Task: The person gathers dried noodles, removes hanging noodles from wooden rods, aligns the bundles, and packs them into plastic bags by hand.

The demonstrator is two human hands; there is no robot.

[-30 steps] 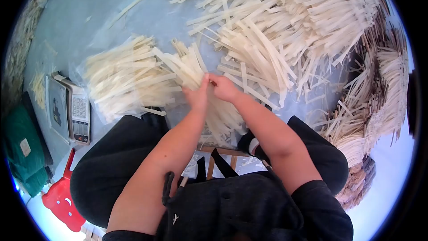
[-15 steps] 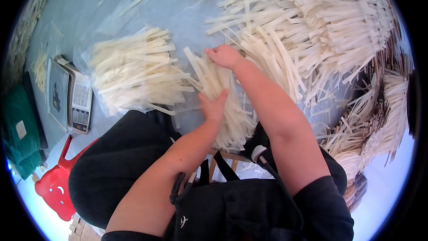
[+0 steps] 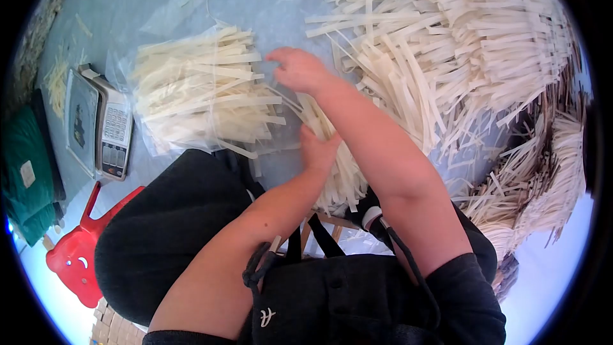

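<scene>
Nearest the wearer: loose strip bundle (image 3: 346, 182), long axis 11 to 5 o'clock. Left hand (image 3: 317, 151) curls around its middle. Right hand (image 3: 299, 71) is farther out, fingers partly bent; cannot tell whether they pinch anything. Plastic-wrapped bundle (image 3: 198, 89) lies at 9 o'clock from the right hand, the nearer one, just beside its fingertips; long axis roughly 9 to 3. Beyond, at 2 o'clock: strip heap (image 3: 504, 45).

- Strip bundle (image 3: 347, 184) partly hidden by the left hand (image 3: 318, 152) and right forearm (image 3: 383, 153)
- Scale (image 3: 115, 129) key markings too small to read
- Large strip pile (image 3: 491, 38) cut off by the top edge
- Red plastic (image 3: 78, 252) partly hidden behind the knee (image 3: 159, 236)
</scene>
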